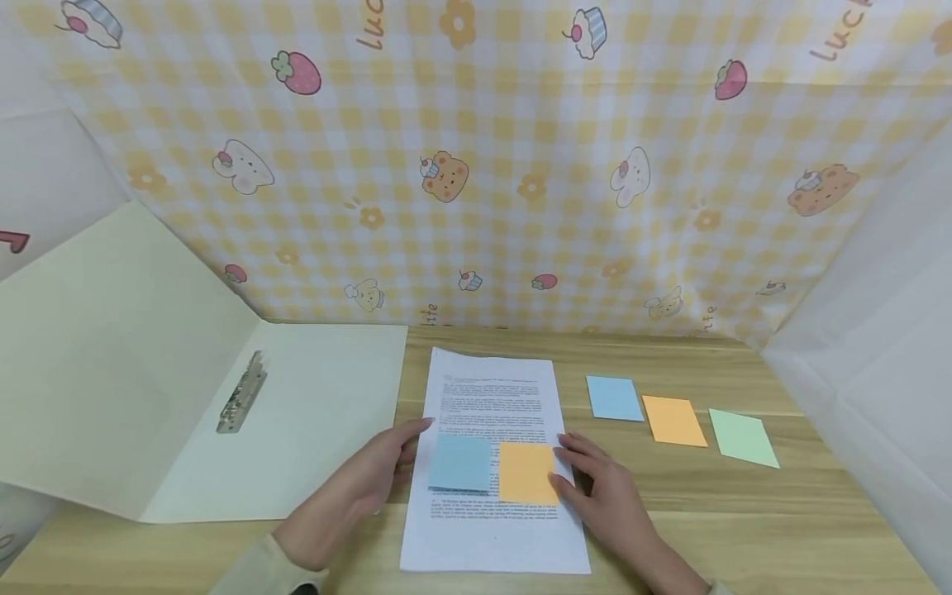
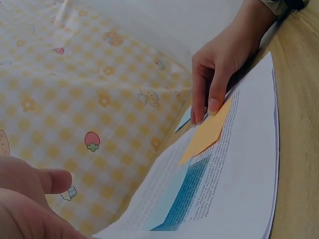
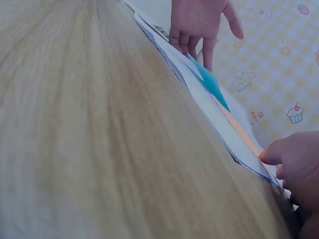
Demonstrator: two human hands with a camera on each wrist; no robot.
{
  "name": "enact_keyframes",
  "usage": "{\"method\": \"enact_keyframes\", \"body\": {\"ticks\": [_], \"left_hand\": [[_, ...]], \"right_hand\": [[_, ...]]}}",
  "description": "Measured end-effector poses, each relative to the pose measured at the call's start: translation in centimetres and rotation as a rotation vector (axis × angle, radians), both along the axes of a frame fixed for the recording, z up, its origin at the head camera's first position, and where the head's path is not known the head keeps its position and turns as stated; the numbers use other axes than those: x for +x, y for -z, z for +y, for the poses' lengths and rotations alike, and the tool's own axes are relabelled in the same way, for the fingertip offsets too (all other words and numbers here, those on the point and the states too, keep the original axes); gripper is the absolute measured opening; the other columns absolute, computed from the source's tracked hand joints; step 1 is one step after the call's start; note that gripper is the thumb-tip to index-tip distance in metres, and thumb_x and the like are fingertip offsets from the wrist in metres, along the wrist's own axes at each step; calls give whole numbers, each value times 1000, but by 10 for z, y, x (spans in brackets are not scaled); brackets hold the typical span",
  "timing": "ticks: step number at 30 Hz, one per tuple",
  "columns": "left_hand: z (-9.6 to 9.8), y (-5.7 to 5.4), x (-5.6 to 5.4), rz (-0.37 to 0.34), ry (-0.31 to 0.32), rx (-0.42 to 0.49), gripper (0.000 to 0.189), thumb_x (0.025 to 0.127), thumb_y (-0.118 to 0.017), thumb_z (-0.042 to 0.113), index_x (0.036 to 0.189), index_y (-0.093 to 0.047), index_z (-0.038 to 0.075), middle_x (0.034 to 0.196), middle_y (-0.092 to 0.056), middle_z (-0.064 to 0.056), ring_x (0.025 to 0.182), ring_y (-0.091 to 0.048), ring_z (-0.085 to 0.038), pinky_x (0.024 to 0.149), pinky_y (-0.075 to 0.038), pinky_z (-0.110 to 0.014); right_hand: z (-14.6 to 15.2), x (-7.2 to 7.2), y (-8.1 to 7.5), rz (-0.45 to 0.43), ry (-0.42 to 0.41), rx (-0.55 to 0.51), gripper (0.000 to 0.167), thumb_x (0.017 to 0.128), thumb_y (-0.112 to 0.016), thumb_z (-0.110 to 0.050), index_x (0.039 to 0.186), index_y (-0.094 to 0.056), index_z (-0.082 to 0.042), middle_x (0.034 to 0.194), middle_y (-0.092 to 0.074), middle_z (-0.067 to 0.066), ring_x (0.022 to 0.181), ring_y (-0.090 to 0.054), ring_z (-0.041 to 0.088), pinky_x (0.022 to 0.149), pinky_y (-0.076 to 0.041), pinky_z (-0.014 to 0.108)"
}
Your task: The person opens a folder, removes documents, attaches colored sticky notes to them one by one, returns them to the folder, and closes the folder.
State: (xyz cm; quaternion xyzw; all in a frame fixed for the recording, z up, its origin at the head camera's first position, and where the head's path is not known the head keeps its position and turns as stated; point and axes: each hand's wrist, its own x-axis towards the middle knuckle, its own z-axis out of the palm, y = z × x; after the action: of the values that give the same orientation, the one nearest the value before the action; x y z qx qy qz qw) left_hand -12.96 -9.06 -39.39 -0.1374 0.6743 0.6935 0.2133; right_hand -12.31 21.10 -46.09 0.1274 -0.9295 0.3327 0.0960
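Observation:
A stack of printed paper lies on the table, with a blue sticky note and an orange sticky note side by side across its text. My right hand is at the stack's right edge. Its thumb touches the orange note's right side, and its fingertips rest at the paper's edge just above. Along the left edge is my left hand, its thumb stretched toward the paper. The right wrist view shows that left hand with loose fingers hanging beside the sheets. The blue note's lower edge lifts off the page.
To the left an open white folder shows its metal clip; its cover stands raised. Right of the papers lie separate blue, orange and green sticky notes. A yellow checked cloth hangs behind the table.

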Motion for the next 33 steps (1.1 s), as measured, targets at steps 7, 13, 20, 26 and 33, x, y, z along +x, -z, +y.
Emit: {"method": "enact_keyframes", "body": {"ticks": [7, 13, 20, 26, 33], "left_hand": [[-2, 4, -1, 46, 70, -22, 52, 104, -46, 38, 141, -51, 1, 128, -60, -18, 112, -56, -26, 87, -44, -30], [-5, 15, -2, 97, 114, -86, 56, 106, -48, 24, 152, -34, -3, 119, -70, -17, 92, -71, -21, 75, -60, -35], [-3, 25, -1, 136, 123, -179, 57, 104, -50, 14, 154, -31, -4, 101, -73, -15, 76, -73, -22, 62, -61, -38], [-2, 30, -1, 205, 119, -182, 60, 101, -53, 8, 154, -28, -7, 110, -74, -17, 86, -76, -28, 68, -62, -40], [-8, 31, 2, 238, 157, -84, 61, 103, -51, 8, 156, -23, -5, 130, -65, -28, 96, -76, -31, 73, -64, -42]], "right_hand": [[0, 1, 0, -20, 2, -12, 39, 84, -82, -15, 119, -73, -1, 139, -66, 8, 136, -57, 31, 109, -46, 51], [0, 1, 0, -18, 0, -8, 39, 84, -82, -15, 119, -73, -1, 139, -66, 8, 136, -57, 31, 110, -46, 51], [-1, 1, -2, -27, 4, -15, 37, 84, -82, -15, 118, -74, -3, 140, -65, 7, 136, -57, 30, 109, -47, 51], [-1, -1, -3, -40, -1, -55, 32, 84, -82, -13, 115, -76, -7, 139, -65, 8, 135, -58, 33, 109, -47, 53], [3, -3, -10, -160, 78, -229, 35, 93, -74, -18, 127, -69, -14, 141, -63, 5, 129, -62, 27, 105, -52, 42]]}}
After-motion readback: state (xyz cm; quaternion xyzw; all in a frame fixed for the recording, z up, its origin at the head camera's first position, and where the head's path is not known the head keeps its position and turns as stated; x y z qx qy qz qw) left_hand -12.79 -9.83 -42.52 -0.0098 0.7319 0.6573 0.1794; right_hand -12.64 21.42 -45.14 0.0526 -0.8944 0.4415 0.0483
